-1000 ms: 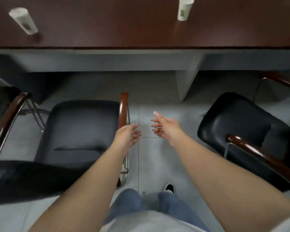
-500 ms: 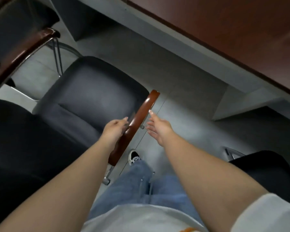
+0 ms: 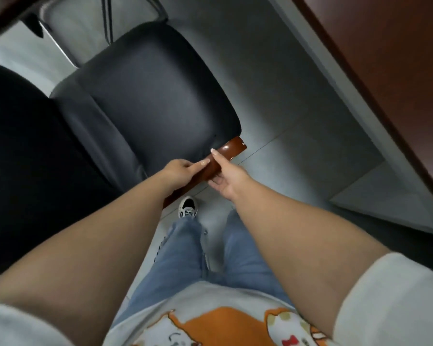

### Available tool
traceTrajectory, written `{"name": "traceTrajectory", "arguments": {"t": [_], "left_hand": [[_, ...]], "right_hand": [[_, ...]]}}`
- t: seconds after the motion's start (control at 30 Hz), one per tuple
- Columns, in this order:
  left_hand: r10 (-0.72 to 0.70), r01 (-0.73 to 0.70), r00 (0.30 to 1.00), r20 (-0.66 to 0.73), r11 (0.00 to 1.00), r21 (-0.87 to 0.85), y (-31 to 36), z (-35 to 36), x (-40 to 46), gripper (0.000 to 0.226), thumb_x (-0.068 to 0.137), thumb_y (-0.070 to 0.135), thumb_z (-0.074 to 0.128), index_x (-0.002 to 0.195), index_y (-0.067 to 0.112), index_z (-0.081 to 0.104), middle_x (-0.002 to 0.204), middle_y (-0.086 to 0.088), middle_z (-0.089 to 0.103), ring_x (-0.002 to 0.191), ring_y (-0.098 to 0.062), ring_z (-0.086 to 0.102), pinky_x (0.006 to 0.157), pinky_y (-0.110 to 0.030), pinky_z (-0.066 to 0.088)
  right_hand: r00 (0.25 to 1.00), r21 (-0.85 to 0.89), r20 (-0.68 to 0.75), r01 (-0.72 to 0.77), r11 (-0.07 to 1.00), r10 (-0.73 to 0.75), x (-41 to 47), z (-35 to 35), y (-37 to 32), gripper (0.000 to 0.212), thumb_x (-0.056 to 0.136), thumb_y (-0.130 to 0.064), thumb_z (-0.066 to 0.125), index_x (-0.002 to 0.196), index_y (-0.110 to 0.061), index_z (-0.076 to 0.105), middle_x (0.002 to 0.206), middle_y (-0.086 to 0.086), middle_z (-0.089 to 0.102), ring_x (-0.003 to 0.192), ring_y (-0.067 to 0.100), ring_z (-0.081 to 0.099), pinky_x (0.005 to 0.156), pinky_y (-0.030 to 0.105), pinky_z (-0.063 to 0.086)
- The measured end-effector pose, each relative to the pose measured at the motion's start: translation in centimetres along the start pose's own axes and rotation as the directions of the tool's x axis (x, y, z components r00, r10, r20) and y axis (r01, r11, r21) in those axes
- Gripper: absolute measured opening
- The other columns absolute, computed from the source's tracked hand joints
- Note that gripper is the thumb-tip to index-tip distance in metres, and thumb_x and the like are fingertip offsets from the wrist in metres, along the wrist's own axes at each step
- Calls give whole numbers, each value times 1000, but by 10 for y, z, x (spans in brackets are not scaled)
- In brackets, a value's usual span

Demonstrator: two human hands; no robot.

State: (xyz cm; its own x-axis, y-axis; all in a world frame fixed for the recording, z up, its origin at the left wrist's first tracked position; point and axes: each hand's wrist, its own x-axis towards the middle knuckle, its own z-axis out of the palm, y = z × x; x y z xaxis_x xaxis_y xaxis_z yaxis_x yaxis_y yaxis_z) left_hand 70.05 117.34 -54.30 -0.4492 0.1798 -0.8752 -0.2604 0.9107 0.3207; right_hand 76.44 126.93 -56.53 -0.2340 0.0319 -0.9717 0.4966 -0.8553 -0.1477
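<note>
Your left hand (image 3: 178, 171) and right hand (image 3: 226, 177) both curl around the wooden arm (image 3: 231, 149) of the chair (image 3: 155, 96), probably to pull it.

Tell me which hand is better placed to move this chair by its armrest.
Probably the right hand: its thumb crosses over the wooden armrest and its fingers curl beneath, nearer the free end. The left hand holds it too, but lies more along the top.

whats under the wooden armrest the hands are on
The right hand has fingers curled beneath the armrest. Below it lie grey floor and a shoe. What carries it is hidden.
</note>
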Motion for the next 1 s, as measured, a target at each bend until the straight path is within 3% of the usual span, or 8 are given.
{"name": "traceTrajectory", "arguments": {"t": [0.17,0.37,0.47,0.53,0.67,0.77,0.9,1.0], "left_hand": [[-89,85,989,-121,996,-35,18,8,0,50,88,55,48,101,10,67,87,-7,58,78,-20,52,72,-26,35],[-50,31,991,-126,989,-147,64,28,1,49,88,54,50,102,11,69,85,-7,60,75,-19,53,74,-26,37],[-26,14,998,-61,983,-184,87,49,-1,46,89,52,50,107,14,68,84,-3,61,69,-13,53,74,-24,37],[-15,15,1000,3,983,-184,94,67,-1,44,91,50,48,114,17,65,94,-4,61,77,-14,54,76,-24,37],[-26,30,999,26,978,-206,94,89,-1,43,91,50,49,118,20,63,95,0,58,88,-16,53,79,-24,38],[-41,49,998,38,968,-246,95,87,-3,41,92,49,48,112,20,66,93,-1,59,83,-14,53,77,-23,36],[-85,37,993,-86,892,-450,95,83,-8,42,92,46,49,108,12,66,96,-3,61,88,-16,55,79,-24,37],[-99,-13,984,-147,786,-618,93,78,-19,36,94,38,49,115,12,63,110,-4,63,107,-17,56,93,-26,40]], "right_hand": [[995,-54,88,-51,997,56,-5,-4,-21,41,91,-23,59,128,-7,49,131,12,55,122,25,52,93,32,43],[999,-138,51,12,990,-5,-7,-28,-69,28,90,-23,60,113,-7,56,124,13,60,116,26,56,81,33,46],[1000,-161,0,25,987,-26,-2,-54,-87,30,90,-26,60,115,-11,54,105,7,63,104,22,60,72,31,49],[999,-158,-37,11,987,-17,2,-75,-91,24,89,-28,61,107,-13,54,91,3,62,85,16,61,66,28,49],[998,-163,-54,-25,986,16,10,-105,-89,19,88,-28,63,97,-13,57,90,4,64,79,14,61,82,32,47],[999,-219,-47,-14,976,4,8,-103,-92,28,89,-28,61,110,-10,55,103,7,62,90,17,61,81,31,47],[968,-512,-187,48,857,-166,3,-98,-100,39,89,-40,60,106,-5,56,96,12,65,87,23,65,80,33,54],[851,-664,-283,159,730,-442,-4,-106,-103,49,89,-51,51,100,-4,59,92,12,67,92,28,65,86,40,52]]}}
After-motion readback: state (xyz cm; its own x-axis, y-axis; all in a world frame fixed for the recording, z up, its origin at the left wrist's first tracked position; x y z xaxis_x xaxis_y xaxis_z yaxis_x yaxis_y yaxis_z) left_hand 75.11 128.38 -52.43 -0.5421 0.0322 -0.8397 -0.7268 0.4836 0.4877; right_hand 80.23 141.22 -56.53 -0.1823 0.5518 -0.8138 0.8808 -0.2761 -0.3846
